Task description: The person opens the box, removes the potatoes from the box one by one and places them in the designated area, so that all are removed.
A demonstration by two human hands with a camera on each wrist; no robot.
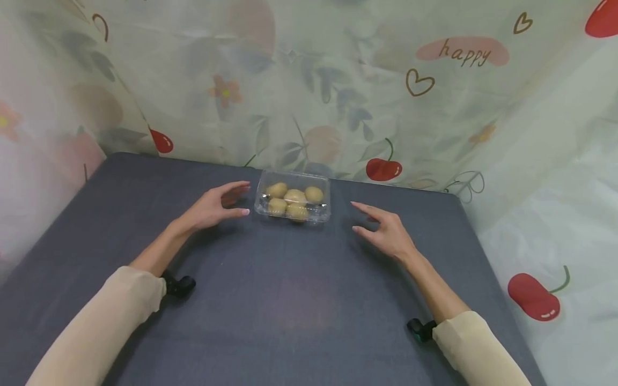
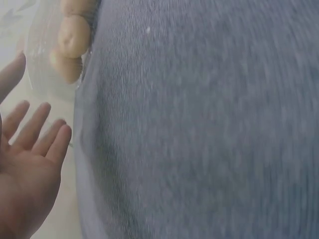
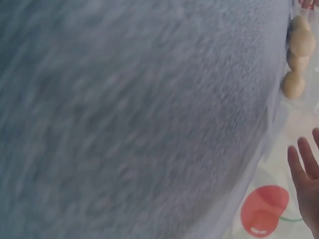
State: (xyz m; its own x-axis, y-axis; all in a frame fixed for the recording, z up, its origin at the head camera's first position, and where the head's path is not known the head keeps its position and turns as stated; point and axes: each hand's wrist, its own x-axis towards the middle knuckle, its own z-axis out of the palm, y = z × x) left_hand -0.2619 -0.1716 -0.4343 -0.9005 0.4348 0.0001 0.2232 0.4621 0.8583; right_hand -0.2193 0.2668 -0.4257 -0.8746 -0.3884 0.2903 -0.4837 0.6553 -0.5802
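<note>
A clear plastic box (image 1: 321, 214) near the table's far edge holds several round, yellowish-brown things (image 1: 295, 197) that look like small potatoes. On the box's left, my left hand (image 1: 212, 206) hovers with fingers and thumb apart, a small gap from its side. To the right, my right hand (image 1: 388, 233) is held farther off, fingers extended toward the box. Neither hand touches anything. The left wrist view has potato-like things (image 2: 74, 36) at top left above the spread fingers of that hand (image 2: 30, 169). At the right wrist view's edge, more of them (image 3: 301, 42) appear above the right hand (image 3: 310, 186).
A dark grey-blue cloth covers the table (image 1: 289, 300). Behind and beside it hangs a pale curtain (image 1: 193, 69) printed with cherries, flowers and leaves. Black cameras are strapped at the left wrist (image 1: 179, 286) and right wrist (image 1: 421, 330).
</note>
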